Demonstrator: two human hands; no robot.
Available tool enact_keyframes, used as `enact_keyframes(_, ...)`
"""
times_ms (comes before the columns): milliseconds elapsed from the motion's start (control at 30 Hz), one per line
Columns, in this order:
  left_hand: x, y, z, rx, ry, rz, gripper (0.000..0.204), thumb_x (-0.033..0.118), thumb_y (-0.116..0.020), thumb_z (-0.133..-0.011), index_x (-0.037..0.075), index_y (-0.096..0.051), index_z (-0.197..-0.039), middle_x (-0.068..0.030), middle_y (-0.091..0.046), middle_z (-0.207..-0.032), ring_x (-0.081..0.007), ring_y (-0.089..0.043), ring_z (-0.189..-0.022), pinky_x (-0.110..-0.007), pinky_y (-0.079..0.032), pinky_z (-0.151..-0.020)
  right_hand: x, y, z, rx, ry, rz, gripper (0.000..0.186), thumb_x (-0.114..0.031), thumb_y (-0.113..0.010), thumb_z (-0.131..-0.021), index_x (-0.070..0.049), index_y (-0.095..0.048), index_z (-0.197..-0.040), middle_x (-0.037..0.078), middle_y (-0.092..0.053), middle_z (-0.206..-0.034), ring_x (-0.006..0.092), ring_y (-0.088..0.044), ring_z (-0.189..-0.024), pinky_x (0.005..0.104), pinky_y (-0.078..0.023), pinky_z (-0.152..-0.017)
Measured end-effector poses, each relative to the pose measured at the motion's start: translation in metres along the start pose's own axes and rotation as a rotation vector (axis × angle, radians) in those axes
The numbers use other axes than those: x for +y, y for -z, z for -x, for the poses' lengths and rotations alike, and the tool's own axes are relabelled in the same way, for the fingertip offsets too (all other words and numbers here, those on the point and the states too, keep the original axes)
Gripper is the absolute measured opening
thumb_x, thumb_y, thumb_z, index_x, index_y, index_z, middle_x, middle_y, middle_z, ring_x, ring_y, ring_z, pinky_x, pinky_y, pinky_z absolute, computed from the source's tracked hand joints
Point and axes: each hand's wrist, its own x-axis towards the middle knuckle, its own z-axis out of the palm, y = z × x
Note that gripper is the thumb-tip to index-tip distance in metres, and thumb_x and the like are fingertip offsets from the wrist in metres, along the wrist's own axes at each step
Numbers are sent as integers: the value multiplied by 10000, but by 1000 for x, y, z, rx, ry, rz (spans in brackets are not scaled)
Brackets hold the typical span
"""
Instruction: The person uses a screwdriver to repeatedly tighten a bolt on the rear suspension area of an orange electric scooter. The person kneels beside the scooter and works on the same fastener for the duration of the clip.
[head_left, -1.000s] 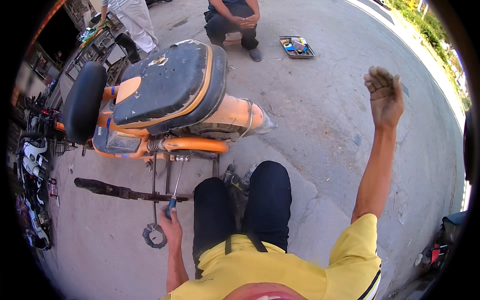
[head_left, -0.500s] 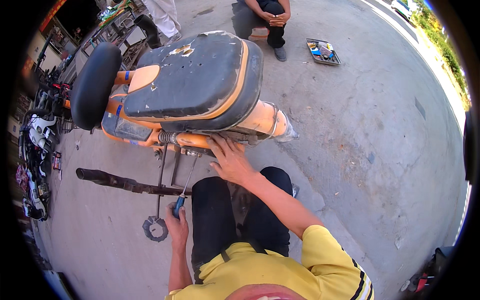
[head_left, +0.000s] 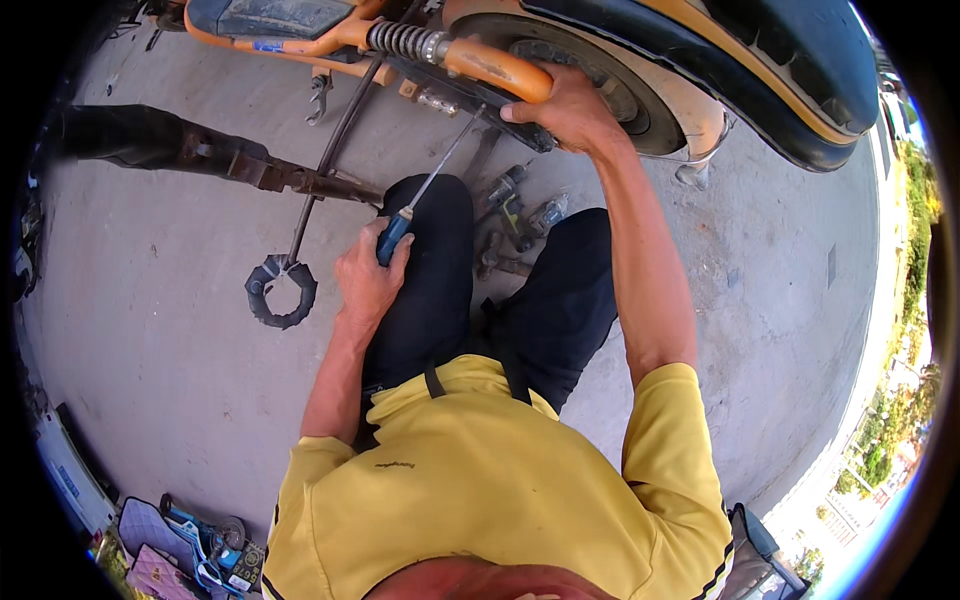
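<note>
My left hand is closed around the blue handle of a screwdriver. Its long thin shaft slants up to the right, and the tip lies by the dark metal arm under the scooter's rear. My right hand grips the lower end of an orange shock absorber; the thumb rests along the dark arm and the other fingers are partly hidden. The orange scooter spans the top, with its rear wheel beyond my right hand and its dark seat at upper right.
A rusty dark pipe juts in from the left. Below it, a thin rod ends in a black-wrapped ring. Several tools and metal parts lie on the concrete between my knees. Bags and a blue tool sit at lower left.
The view has tilted down and come closer to the scooter's rear. My left hand still holds the screwdriver; my right hand, which lay flatter on the orange shock absorber, now wraps its lower end.
</note>
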Motion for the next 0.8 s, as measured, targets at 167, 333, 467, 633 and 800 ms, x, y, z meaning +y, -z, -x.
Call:
enact_keyframes(167, -10, -2, -1, -7, 116, 77, 320, 219, -827, -884, 71, -649, -1106, -190, -720, -866, -419, -702, -743, -468, -550, -644, -13, 6, -22, -210, -73, -8, 816, -298, -902, -623, 12, -625, -1324, 225, -686, -1245, 353, -631, -1194, 407, -459, -1047)
enact_keyframes(333, 0, -15, -5, -18, 79, 153, 295, 225, -823, -876, 47, -650, -1037, -219, -701, -782, -451, -684, -664, -503, -524, -595, -7, 15, -13, -197, -87, -51, 840, -267, -873, -666, 10, -552, -1391, 210, -670, -1265, 337, -626, -1189, 391, -464, -1027)
enact_keyframes(467, -1, -11, -6, -22, 69, 120, 276, 196, -821, -882, 47, -634, -1020, -209, -695, -763, -435, -685, -646, -487, -515, -570, -24, 22, -5, -266, -74, -86, 782, -280, -847, -706, 20, -561, -1369, 210, -669, -1244, 316, -615, -1169, 400, -455, -1021)
enact_keyframes(633, -18, -7, -7, -64, 132, 227, 250, 178, -811, -889, 42, -637, -1005, -209, -692, -763, -422, -683, -637, -470, -510, -564, -26, 16, -5, -243, -83, 11, 727, -304, -833, -724, 9, -593, -1335, 190, -679, -1200, 295, -617, -1123, 400, -463, -992)
enact_keyframes(800, -16, -7, -11, -94, 202, 390, 233, 199, -786, -908, 39, -635, -988, -170, -670, -736, -373, -678, -616, -456, -507, -575, -3, 10, -14, -283, -132, 16, 690, -272, -839, -722, 2, -607, -1311, 168, -682, -1154, 280, -622, -1083, 384, -473, -962)
